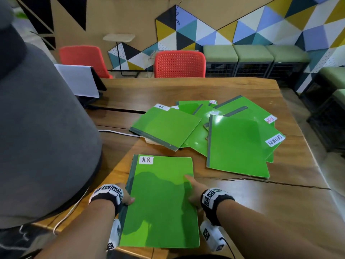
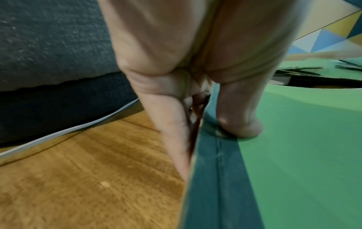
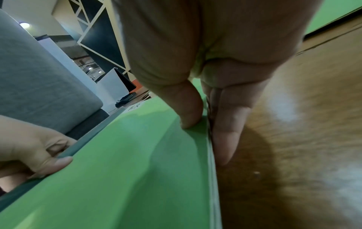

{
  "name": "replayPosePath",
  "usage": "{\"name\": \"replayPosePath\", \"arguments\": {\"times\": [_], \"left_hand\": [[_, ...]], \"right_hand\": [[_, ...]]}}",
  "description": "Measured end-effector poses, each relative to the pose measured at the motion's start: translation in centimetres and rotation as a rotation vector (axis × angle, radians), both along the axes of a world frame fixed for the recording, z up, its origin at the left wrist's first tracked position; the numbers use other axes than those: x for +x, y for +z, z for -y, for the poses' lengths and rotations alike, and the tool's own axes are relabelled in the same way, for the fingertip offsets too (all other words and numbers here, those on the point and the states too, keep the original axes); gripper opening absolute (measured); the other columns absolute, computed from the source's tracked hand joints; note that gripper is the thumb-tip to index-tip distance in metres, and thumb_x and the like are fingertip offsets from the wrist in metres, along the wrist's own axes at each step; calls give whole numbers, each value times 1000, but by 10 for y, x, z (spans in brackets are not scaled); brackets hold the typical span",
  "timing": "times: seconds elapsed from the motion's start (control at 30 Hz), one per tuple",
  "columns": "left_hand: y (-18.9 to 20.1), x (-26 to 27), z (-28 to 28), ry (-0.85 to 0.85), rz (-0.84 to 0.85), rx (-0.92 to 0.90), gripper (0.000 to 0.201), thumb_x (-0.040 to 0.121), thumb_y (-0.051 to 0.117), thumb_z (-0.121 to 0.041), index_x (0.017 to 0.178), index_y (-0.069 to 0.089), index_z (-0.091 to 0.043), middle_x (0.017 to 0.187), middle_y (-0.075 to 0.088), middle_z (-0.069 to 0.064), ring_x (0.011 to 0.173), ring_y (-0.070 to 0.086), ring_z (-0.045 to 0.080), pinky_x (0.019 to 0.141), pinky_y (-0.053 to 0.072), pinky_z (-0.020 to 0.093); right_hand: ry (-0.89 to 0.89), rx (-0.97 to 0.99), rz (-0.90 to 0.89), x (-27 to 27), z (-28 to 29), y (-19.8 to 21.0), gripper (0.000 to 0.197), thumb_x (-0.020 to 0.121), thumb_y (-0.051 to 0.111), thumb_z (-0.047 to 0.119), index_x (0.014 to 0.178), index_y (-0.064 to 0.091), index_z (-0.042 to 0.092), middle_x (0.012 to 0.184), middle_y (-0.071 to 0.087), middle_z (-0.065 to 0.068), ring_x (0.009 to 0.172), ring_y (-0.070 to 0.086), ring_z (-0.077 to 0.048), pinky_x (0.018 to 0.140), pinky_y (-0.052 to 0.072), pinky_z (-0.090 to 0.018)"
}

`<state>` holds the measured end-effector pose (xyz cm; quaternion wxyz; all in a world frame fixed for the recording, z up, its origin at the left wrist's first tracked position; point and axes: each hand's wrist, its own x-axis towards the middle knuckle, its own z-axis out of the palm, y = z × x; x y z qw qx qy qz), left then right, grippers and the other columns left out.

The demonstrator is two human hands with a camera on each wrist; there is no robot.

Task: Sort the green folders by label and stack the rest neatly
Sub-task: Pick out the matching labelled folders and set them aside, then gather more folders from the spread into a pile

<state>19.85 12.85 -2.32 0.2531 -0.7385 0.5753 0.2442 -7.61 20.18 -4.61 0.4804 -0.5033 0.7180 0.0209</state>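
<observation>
Far left, one grey fabric-covered bulk (image 1: 43, 128) crowds the wooden table (image 1: 261, 212); one white cable (image 1: 119, 132) runs out from beside it toward the folders. Left hand (image 1: 124, 197) grips the dark spine edge of the near folder: thumb (image 2: 240, 117) pressed on top, fingers (image 2: 172, 131) straight down along the side edge. Near folder (image 1: 160, 202), labelled H.R, lies flat at the table's front edge; the right wrist view shows more than one layer at its side, count not readable. Right hand (image 1: 194, 193) holds the opposite long edge, thumb (image 3: 188, 108) on the cover, fingers (image 3: 227, 127) alongside against the table. Behind and to the right, a loose overlapping heap of green folders (image 1: 211, 128), at least five visible; exact number uncertain. Three readable labels there: one H.R (image 1: 162, 107), one pink-lettered tag (image 1: 270, 119), one SECURITY (image 1: 274, 140). Beyond the table, two red chairs (image 1: 179, 64) and three green-topped stools (image 1: 253, 53).
</observation>
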Motion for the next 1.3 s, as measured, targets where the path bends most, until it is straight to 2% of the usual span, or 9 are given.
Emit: {"name": "replayPosePath", "arguments": {"times": [0.33, 0.5, 0.57, 0.67, 0.8, 0.93, 1.03, 1.17, 1.3], "left_hand": [[-18, 15, 39, -61, 43, -13, 95, 59, 72, -62, 137, 46, -15, 141, 54, 7, 123, 57, 27, 101, 47, 37], [-2, 2, 52, -199, 58, 61, 45, 67, 76, -42, 107, 68, -23, 122, 68, 2, 99, 65, 19, 81, 50, 22], [7, -9, 63, -231, 42, 20, 44, 67, 76, -38, 109, 67, -28, 128, 64, -1, 97, 63, 17, 84, 49, 22], [18, -43, 87, -102, -143, -170, 79, 68, 74, -35, 136, 36, -29, 129, 47, 12, 112, 58, 32, 96, 49, 37], [23, -93, 121, -28, -399, -227, 50, 61, 65, -39, 104, 56, -16, 90, 67, 9, 78, 67, 27, 80, 59, 40], [12, -131, 134, -35, -436, -154, 43, 89, 57, -30, 121, 63, -2, 122, 65, 17, 113, 63, 31, 85, 49, 31], [4, -146, 139, 9, -449, -146, 43, 92, 54, -19, 133, 54, -4, 128, 61, 17, 117, 60, 30, 80, 47, 31], [-13, -157, 159, 395, -647, -204, 51, 91, 58, -14, 139, 45, -4, 135, 54, 19, 121, 56, 33, 95, 51, 35], [-36, -162, 177, 658, -713, -302, 70, 80, 68, -8, 142, 36, -2, 135, 52, 19, 119, 57, 35, 96, 53, 46]], "right_hand": [[37, 47, -169, 23, 32, -8, 95, 86, 50, 2, 144, -6, 52, 113, 62, -16, 86, 69, -25, 75, 60, -41], [141, 51, -281, 18, 45, -7, 84, 88, 43, 1, 148, 3, 43, 114, 62, -15, 63, 54, -17, 53, 50, -25], [166, 20, -310, 11, 53, -3, 82, 85, 50, 8, 148, 9, 40, 104, 63, -10, 72, 60, -22, 61, 56, -31], [145, -46, -397, -11, 74, -10, 70, 73, 67, 24, 136, 37, 28, 102, 66, -7, 85, 67, -28, 71, 58, -43], [39, -128, -543, -47, 83, 24, 40, 87, 56, 25, 124, 56, 9, 111, 61, -12, 98, 64, -34, 83, 56, -43], [-66, -78, -641, -88, 77, 28, 49, 86, 60, 42, 126, 52, 14, 125, 48, -10, 115, 49, -31, 93, 48, -45], [-123, -38, -636, -109, 77, 21, 66, 78, 64, 55, 130, 46, 19, 131, 43, -9, 120, 46, -32, 97, 44, -50], [-187, -11, -535, -120, 89, 10, 94, 68, 66, 68, 144, 17, 40, 151, 23, -11, 135, 29, -42, 101, 30, -69], [-154, -37, -425, -111, 99, 1, 101, 70, 66, 65, 143, -2, 52, 159, -4, -7, 142, 6, -47, 98, 25, -76]]}}
